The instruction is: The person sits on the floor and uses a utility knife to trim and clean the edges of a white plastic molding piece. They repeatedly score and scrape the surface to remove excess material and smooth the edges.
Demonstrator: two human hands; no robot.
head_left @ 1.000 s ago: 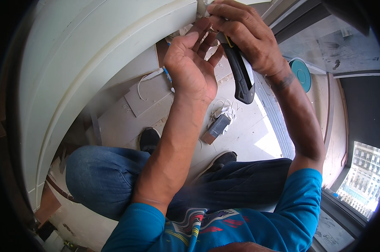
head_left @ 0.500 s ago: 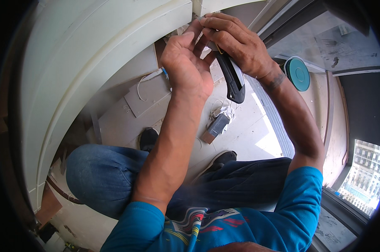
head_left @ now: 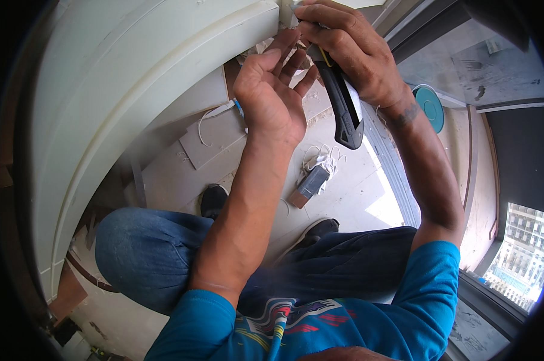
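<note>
My right hand (head_left: 353, 57) holds a utility knife (head_left: 343, 111), black and pale grey with a yellow strip, its handle slanting down below the palm. The fingers of this hand reach up beside the end of a white curved panel (head_left: 163, 66). My left hand (head_left: 272, 99) is close by on the left, palm up. Its thumb and forefinger are bent together near the panel's edge, and the other fingers curl loosely apart. What lies at those fingertips is too small to make out. The knife's blade is not clearly visible.
On the tiled floor lie a grey and brown block (head_left: 308, 188) and a tangle of white cord (head_left: 327, 162). A white cable (head_left: 215, 111) rests on a flat board (head_left: 209, 138) at left. A green-lidded bucket (head_left: 428, 108) stands at right near the window track (head_left: 383, 150).
My right hand and the knife have shifted slightly up and to the right. A wider gap shows between my two hands' fingers. My left hand has barely moved.
</note>
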